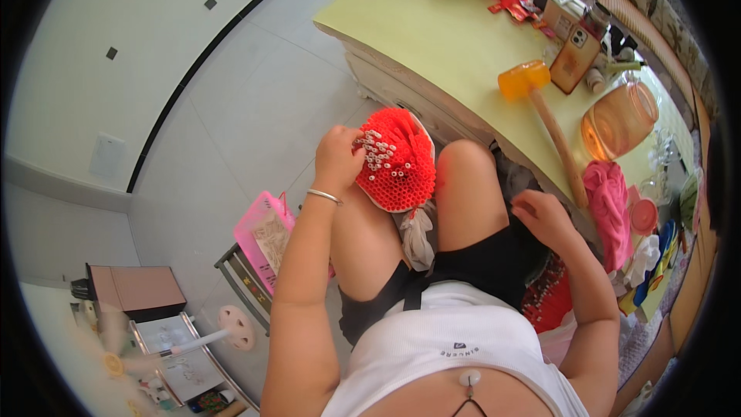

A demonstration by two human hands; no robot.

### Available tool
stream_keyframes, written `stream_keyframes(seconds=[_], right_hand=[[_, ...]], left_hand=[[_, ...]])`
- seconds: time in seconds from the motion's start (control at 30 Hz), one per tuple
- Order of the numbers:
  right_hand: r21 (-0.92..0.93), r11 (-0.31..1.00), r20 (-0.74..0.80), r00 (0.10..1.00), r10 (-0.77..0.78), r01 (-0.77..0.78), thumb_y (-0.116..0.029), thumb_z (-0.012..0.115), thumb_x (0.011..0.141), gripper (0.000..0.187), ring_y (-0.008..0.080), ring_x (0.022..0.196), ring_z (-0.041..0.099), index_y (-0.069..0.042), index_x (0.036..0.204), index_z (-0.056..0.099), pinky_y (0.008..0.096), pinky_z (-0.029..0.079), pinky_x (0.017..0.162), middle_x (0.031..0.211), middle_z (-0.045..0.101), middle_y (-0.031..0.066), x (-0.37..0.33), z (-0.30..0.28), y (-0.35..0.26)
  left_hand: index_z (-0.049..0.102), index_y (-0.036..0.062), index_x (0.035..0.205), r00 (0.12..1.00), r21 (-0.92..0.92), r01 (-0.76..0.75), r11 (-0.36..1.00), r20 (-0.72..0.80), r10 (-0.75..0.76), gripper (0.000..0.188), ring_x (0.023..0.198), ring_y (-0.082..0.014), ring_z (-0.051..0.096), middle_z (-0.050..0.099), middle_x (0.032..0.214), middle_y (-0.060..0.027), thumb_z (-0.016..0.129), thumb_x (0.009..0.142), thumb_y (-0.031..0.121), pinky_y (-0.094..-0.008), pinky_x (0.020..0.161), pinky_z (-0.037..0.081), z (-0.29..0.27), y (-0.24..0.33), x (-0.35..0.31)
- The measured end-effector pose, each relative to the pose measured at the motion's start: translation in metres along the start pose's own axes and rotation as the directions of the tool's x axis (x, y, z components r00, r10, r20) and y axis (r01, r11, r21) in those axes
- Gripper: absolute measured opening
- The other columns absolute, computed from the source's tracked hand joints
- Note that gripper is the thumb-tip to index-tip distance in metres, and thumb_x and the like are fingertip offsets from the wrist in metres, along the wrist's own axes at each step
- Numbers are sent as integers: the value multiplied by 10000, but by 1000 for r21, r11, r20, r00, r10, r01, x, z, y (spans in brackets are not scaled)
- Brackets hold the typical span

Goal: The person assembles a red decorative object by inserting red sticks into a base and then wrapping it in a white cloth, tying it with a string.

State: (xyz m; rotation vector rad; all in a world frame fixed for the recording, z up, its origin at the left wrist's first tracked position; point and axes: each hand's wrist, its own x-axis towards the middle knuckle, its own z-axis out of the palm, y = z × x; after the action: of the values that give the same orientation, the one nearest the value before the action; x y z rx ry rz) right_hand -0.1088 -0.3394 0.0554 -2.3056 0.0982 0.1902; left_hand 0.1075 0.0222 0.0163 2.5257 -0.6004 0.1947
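A bundle of red tubes is propped between my thighs, packed tightly with the open ends up. Several thin pale sticks stand in the tubes on its left side. My left hand, with a bracelet at the wrist, is at the bundle's left edge. Its fingers are bent together against the sticks; what they pinch is hidden. My right hand hangs over my right hip with loosely bent, parted fingers and nothing in them. Below the bundle is a knotted whitish plastic bag.
A pink basket of pale sticks stands to my left. Another red bundle is by my right hip. On the yellow-green tabletop are an orange mallet, a phone, a jar of amber liquid and a pink cloth.
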Motion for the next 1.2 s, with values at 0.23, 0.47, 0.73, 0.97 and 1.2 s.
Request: stream_keyframes(seconds=[0.23, 0.47, 0.73, 0.97, 1.2], right_hand=[[-70, 898, 8, 900, -436, 435, -99, 656, 864, 203, 305, 784, 653, -26, 1054, 655, 357, 525, 708, 904, 660, 164, 145, 58, -105], [-339, 843, 253, 904, -345, 417, -174, 655, 837, 249, 317, 1027, 632, -113, 1077, 677, 425, 520, 864, 1121, 630, 133, 208, 115, -151], [-340, 837, 245, 900, -361, 429, -131, 662, 776, 243, 319, 1018, 622, -80, 1012, 688, 419, 516, 860, 1076, 629, 145, 201, 118, -161], [-82, 840, 419, 783, -459, 536, 9, 612, 724, 276, 321, 954, 593, -21, 990, 676, 396, 501, 811, 1030, 615, 159, 221, 89, -139], [-147, 835, 396, 805, -442, 530, -57, 651, 702, 240, 333, 925, 607, -27, 938, 681, 410, 506, 794, 959, 643, 160, 225, 90, -136]], left_hand=[[680, 70, 921, 993, -46, -100, 994, 64, 103, 219, 884, -308, 616, 635, 915, -111, 721, 711, 118, -410, 788, 518, 0, -8, 4], [683, 79, 965, 996, -253, -91, 963, -1, 94, 279, 843, -309, 616, 620, 889, -113, 749, 694, 83, -391, 727, 519, -1, -9, -8], [639, 63, 889, 994, -216, -79, 973, -86, 62, 175, 781, -346, 593, 599, 844, -137, 704, 727, 71, -417, 685, 496, 11, -8, -8], [645, 75, 913, 981, -266, -196, 944, -58, 188, 194, 799, -348, 603, 613, 859, -128, 724, 736, 93, -427, 698, 496, 3, -4, -4], [680, 85, 982, 970, -194, -238, 952, 5, 244, 245, 861, -345, 623, 643, 912, -132, 730, 743, 96, -427, 741, 515, 10, -2, 1]])
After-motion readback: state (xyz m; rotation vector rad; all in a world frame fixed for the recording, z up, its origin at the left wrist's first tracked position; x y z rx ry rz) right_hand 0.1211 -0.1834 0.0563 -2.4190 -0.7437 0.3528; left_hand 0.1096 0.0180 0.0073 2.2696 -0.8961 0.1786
